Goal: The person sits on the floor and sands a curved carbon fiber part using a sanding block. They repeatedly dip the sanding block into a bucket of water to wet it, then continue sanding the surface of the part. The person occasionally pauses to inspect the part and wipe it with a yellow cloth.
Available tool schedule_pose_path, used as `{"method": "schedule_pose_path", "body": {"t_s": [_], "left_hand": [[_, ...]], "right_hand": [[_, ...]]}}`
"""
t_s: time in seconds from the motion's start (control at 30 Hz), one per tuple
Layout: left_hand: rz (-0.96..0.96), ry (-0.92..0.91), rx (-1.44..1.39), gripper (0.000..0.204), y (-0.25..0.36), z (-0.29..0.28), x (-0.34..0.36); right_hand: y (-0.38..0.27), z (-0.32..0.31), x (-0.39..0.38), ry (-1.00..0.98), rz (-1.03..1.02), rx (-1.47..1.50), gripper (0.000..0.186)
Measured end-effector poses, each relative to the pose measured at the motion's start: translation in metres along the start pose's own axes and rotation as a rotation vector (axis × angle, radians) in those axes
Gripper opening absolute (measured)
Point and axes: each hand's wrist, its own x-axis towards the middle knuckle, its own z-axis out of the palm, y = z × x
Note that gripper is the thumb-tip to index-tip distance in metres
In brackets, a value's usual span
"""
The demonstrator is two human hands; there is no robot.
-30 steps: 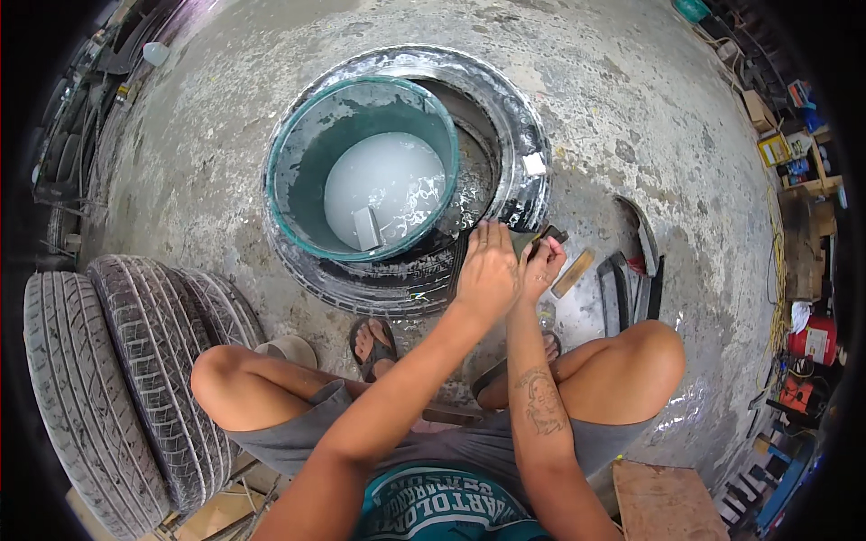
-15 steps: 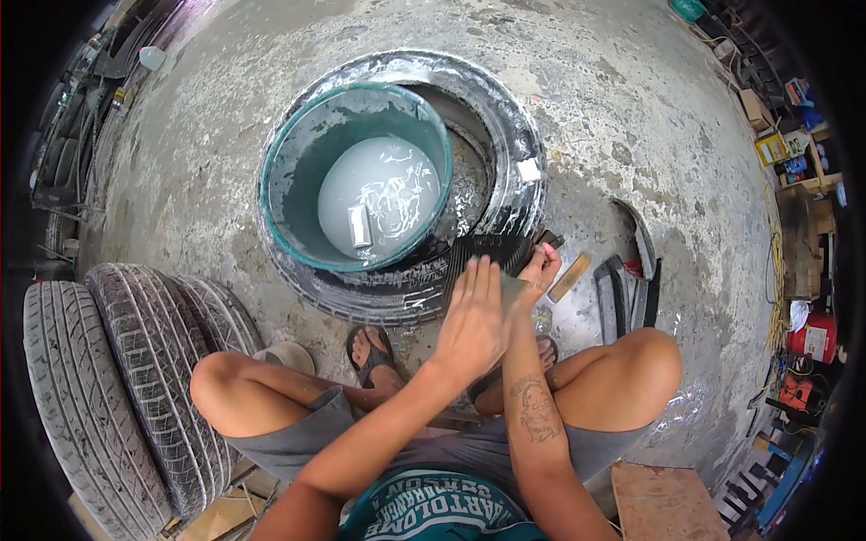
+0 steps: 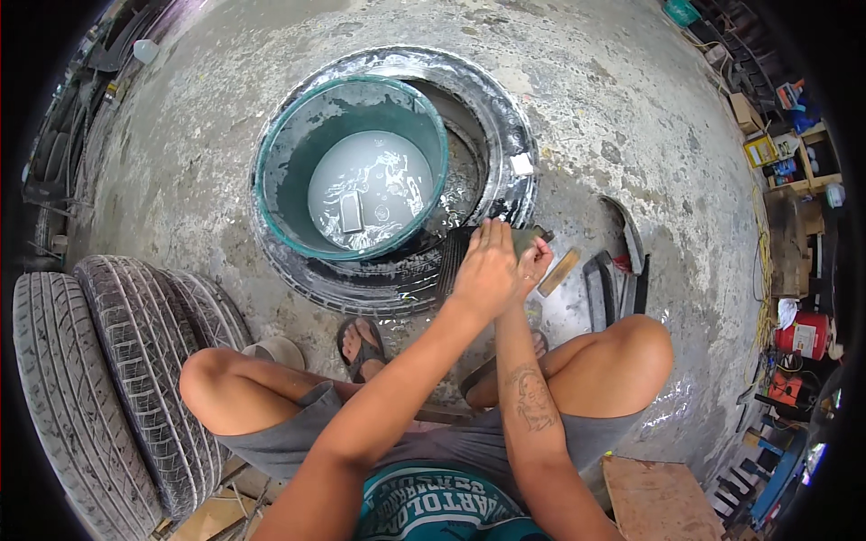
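Note:
A black ribbed rubber piece (image 3: 453, 263) lies across the near edge of a flat tyre (image 3: 397, 298). My left hand (image 3: 492, 266) presses on it with fingers together and straight. Beside those fingers shows a greenish-grey flat sheet (image 3: 524, 240), partly hidden by the hand. My right hand (image 3: 538, 260) is closed at the right end of the piece, fingertips pinched; what lies in its palm is hidden. On the tyre stands a green tub (image 3: 284, 212) of cloudy water, with a pale rectangular block (image 3: 351, 212) in it.
A white block (image 3: 521, 164) sits on the tyre's right side. A wooden block (image 3: 559, 272) and curved black rubber pieces (image 3: 599, 293) lie right of my hands. Upright tyres (image 3: 135, 361) stand at left. A brown board (image 3: 663, 496) is at lower right, cluttered shelves (image 3: 803, 180) farther right.
My left hand has slid forward along the rubber piece, and the greenish-grey sheet now shows farther forward beside its fingers. My right hand stays at the right end. The view has shifted slightly.

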Motion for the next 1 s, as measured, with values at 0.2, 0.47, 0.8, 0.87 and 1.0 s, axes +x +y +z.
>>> {"method": "schedule_pose_path", "body": {"t_s": [0.2,0.47,0.8,0.87,1.0], "left_hand": [[0.129,-0.037,-0.009,0.063,0.022,-0.005,-0.012],[0.179,-0.035,0.092,0.065,0.008,-0.009,-0.029],[0.152,-0.05,0.142,0.07,0.019,0.005,-0.028],[0.144,-0.052,0.174,0.07,0.024,0.014,-0.021],[0.0,-0.089,0.137,0.072,0.016,0.016,0.013]], "right_hand": [[0.022,-0.033,0.031,0.111,0.118,-0.003,0.015],[-0.004,-0.009,0.015,0.093,0.045,-0.1,0.015],[-0.02,-0.002,0.006,0.136,0.0,-0.15,0.021],[-0.02,-0.005,0.015,0.142,0.046,-0.141,0.023],[-0.037,0.023,0.0,0.117,0.143,-0.136,0.027]]}}
